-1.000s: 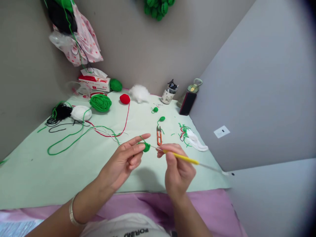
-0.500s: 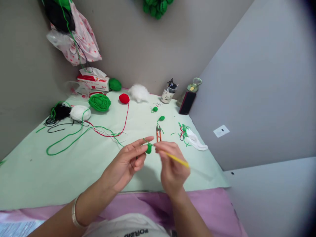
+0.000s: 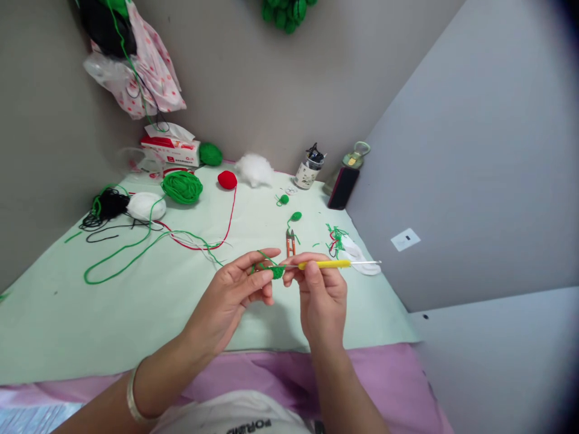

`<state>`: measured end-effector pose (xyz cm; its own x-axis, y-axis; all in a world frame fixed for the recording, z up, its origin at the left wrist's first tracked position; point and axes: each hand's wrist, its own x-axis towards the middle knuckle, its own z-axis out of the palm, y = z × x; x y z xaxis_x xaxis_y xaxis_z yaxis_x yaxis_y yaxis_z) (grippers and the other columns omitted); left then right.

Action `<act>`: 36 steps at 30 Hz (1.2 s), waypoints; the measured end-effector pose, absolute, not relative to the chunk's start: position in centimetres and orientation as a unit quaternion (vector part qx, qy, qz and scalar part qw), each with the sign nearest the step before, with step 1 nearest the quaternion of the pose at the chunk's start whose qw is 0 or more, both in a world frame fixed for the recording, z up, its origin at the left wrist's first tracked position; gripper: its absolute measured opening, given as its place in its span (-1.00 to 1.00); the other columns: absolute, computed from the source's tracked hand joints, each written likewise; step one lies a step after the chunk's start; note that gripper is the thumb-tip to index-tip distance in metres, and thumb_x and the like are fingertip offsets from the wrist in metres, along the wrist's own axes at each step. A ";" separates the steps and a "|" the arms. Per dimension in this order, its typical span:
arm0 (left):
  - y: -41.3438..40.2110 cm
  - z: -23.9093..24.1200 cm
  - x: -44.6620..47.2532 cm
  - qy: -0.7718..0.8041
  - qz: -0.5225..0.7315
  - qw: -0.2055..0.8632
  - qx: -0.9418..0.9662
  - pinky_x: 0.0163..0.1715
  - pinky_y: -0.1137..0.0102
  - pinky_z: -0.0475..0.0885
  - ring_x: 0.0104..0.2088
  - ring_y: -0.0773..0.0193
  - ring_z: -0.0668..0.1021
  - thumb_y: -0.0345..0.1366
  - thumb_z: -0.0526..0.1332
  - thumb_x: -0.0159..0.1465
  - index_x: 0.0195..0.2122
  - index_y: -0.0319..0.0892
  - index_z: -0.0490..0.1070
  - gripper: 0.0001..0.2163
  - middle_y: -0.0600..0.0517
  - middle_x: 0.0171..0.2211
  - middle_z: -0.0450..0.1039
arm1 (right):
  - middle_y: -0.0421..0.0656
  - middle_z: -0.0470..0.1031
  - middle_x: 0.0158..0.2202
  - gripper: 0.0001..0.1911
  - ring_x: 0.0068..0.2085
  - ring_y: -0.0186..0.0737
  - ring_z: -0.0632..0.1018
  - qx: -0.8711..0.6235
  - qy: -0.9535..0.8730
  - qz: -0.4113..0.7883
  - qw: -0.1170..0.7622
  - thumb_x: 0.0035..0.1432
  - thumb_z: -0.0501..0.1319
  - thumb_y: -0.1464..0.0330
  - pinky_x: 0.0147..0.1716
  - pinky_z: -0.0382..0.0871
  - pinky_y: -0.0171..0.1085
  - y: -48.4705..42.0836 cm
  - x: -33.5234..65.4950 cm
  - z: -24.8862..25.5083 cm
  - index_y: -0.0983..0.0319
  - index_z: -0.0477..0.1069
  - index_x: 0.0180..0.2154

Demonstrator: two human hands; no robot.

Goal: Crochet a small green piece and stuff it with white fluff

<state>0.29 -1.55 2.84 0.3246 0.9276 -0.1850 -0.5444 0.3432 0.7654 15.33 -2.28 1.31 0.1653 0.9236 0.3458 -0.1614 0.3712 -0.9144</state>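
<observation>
Holding hook (image 3: 332, 264), pale tabletop (image 3: 149, 319), grey walls (image 3: 221, 90)

The hook (image 3: 326, 264) looks smooth plastic and metal, the crochet (image 3: 277, 273) rough

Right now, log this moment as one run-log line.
Left hand: pinching green crochet piece | Right hand: holding yellow-handled hook, shaft at piece | Red yarn ball: on pale tabletop, beyond hands
</observation>
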 end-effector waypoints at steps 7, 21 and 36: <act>-1.7 3.2 0.1 0.335 0.494 0.741 0.308 -0.42 0.50 0.44 -0.49 0.42 0.48 -0.33 0.46 0.18 -0.08 -0.11 0.67 -0.73 0.11 -0.42 0.47 | -0.12 0.65 -0.28 -0.77 -0.39 -0.25 0.64 -0.380 -0.533 0.380 0.654 0.44 0.12 0.28 -0.38 0.56 -0.22 -2.8 15.5 1.8 0.20 0.52 -0.19; -2.1 2.6 0.4 0.334 0.496 0.748 0.288 -0.55 0.54 0.35 -0.58 0.45 0.38 -0.27 0.47 0.18 0.17 -0.16 0.51 -0.49 0.17 -0.52 0.38 | -0.03 0.63 -0.08 -0.54 -0.08 -0.10 0.65 -0.377 -0.769 -0.098 0.507 0.30 0.21 0.55 -0.18 0.58 -0.17 -3.6 15.1 -0.1 0.06 0.47 0.16; -1.8 3.0 0.3 0.325 0.486 0.750 0.309 -0.63 0.59 0.26 -0.65 0.49 0.34 -0.28 0.49 0.17 0.05 -0.17 0.57 -0.59 0.23 -0.63 0.31 | -0.20 0.60 -0.27 -0.79 -0.33 -0.34 0.54 -0.409 -0.591 0.276 0.638 0.40 0.19 0.41 -0.30 0.48 -0.29 -3.1 14.8 1.4 0.10 0.62 -0.15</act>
